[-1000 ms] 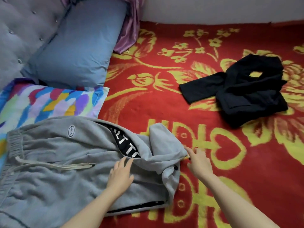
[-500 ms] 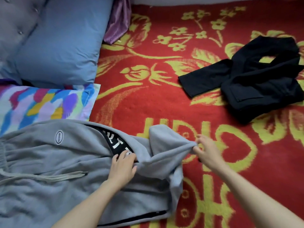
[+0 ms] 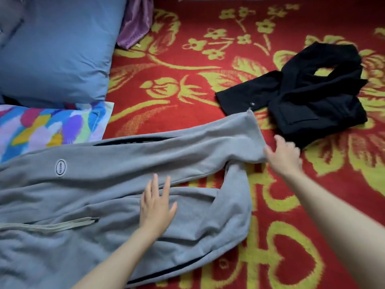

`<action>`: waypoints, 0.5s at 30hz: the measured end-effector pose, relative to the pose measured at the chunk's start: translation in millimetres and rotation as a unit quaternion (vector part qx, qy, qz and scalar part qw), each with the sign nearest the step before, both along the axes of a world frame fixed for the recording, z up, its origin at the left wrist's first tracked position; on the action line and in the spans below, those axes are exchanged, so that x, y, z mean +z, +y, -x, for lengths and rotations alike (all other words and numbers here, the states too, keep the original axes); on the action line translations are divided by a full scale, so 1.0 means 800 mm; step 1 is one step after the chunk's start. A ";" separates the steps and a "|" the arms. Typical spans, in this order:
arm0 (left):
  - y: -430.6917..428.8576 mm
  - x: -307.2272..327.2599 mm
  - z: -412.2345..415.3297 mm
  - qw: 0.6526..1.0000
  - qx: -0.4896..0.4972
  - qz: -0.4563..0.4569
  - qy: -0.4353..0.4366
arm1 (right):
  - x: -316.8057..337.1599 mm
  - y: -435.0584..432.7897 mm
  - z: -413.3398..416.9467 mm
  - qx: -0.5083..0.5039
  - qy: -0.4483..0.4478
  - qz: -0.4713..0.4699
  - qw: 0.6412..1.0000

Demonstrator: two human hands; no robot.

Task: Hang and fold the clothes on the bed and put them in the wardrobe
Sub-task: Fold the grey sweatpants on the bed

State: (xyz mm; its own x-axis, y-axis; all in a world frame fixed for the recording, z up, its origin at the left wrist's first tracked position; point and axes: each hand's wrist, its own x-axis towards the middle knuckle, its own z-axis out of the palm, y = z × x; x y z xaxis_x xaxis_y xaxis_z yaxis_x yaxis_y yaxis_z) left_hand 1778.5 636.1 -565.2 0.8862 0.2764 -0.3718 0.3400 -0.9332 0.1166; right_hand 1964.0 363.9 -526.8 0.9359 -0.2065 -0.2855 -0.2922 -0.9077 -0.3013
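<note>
Grey sweatpants (image 3: 108, 184) with a small oval logo and a pale drawstring lie across the lower left of the bed. One leg is stretched out to the right, and its cuff reaches the black garment (image 3: 312, 97) that lies crumpled at the right. My left hand (image 3: 156, 205) presses flat on the grey fabric between the two legs, fingers spread. My right hand (image 3: 285, 155) holds the end of the stretched leg near the cuff, fingers curled at the fabric's edge.
The bed is covered by a red blanket with yellow flowers (image 3: 208, 80). A blue pillow (image 3: 56, 53) and a multicoloured pillow (image 3: 48, 126) lie at the left. A purple cloth (image 3: 135, 24) is bunched at the top beside the blue pillow.
My right hand has pulled the bunched grey leg out to the right until it lies straight. My left hand has flattened and slid down onto the fabric. The black lettering is covered.
</note>
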 end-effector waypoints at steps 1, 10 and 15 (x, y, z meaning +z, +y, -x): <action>-0.005 -0.010 0.018 0.999 -0.011 -0.001 0.038 | -0.021 0.000 0.025 0.013 0.041 -0.003 0.999; -0.048 -0.058 0.126 0.978 -0.075 0.040 0.190 | -0.097 0.029 0.148 -0.055 0.145 -0.229 0.961; -0.056 -0.052 0.135 0.974 -0.106 0.021 0.197 | -0.049 0.011 0.146 -0.144 0.071 -0.312 0.936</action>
State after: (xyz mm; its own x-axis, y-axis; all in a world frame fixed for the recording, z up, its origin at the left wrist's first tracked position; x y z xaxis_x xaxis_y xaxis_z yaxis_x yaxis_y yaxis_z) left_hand 1670.4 591.4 -606.7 0.7086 0.0789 -0.7012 0.1656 -0.9846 0.0565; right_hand 1847.3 372.5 -566.1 0.8107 -0.1959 -0.5517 -0.5749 -0.4443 -0.6870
